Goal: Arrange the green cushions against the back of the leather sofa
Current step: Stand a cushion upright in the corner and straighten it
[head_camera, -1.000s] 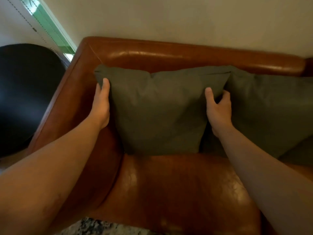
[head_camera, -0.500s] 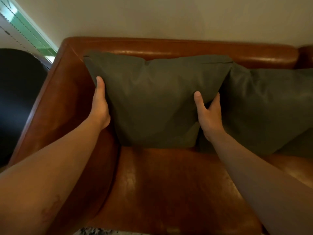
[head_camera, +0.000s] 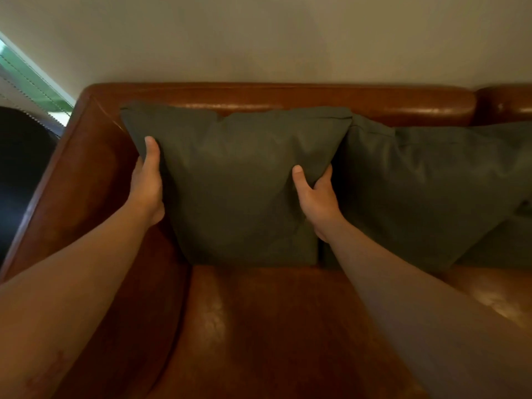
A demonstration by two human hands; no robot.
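- Leather seat [head_camera: 273,326] nearest, bare; cushion base to sit square where seat meets back.
- Left hand [head_camera: 146,182] and right hand [head_camera: 316,197] closed on side edges of left green cushion [head_camera: 244,182], thumbs in front.
- Press evenly against sofa back [head_camera: 288,97], beside right cushion [head_camera: 426,185].

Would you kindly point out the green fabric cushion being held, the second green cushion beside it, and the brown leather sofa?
Held green fabric cushion [head_camera: 239,180], head view, front face centre.
Second green cushion [head_camera: 426,191], head view, front face.
Brown leather sofa [head_camera: 288,95], head view, backrest top.
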